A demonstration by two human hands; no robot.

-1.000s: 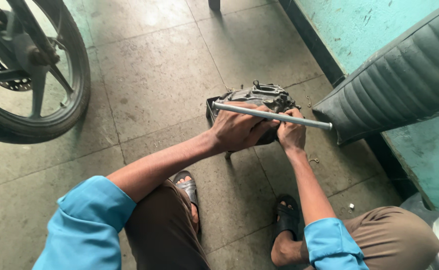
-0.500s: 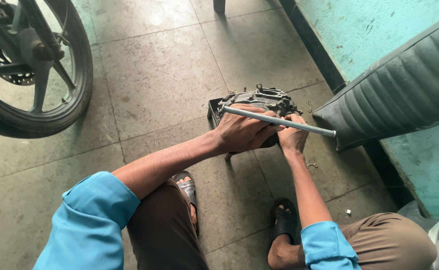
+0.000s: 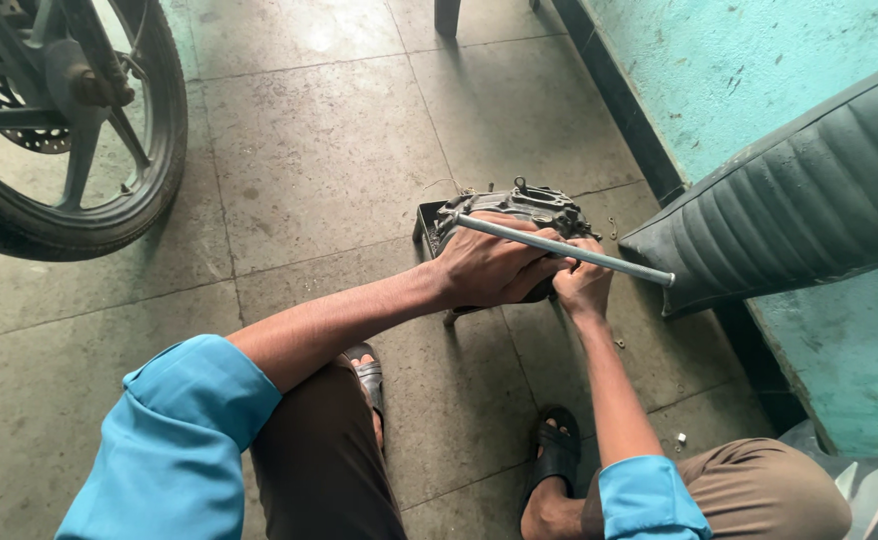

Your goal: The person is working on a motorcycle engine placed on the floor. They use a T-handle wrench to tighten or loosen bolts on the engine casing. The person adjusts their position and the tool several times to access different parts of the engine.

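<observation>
A dark metal engine part [image 3: 519, 210] sits on the tiled floor [image 3: 319, 150], close to the foot of a teal wall [image 3: 759, 60], partly resting in a black tray [image 3: 427, 222] whose corner shows at its left. A long grey metal rod [image 3: 569, 250] lies across the part, slanting from upper left down to the right, its far end just in front of a black ribbed seat [image 3: 799, 200] that leans on the wall.

The left hand [image 3: 489, 268] is curled down over the near side of the engine part, fingers bent and closed around the rod and the casing beneath; exactly which it grips cannot be told. The right hand [image 3: 584, 285] is closed in a fist on the rod just beside the left, the 2 hands touching.

Much of the engine part is hidden under the hands, and the tray is mostly covered. Small screws [image 3: 619, 343] lie on the floor near the right hand. A motorcycle wheel [image 3: 69, 130] is cut off at the top left. Both arms wear rolled blue sleeves [image 3: 174, 440], and 2 dark sandals [image 3: 559, 450] show below, the left one half hidden by a brown trouser leg.
</observation>
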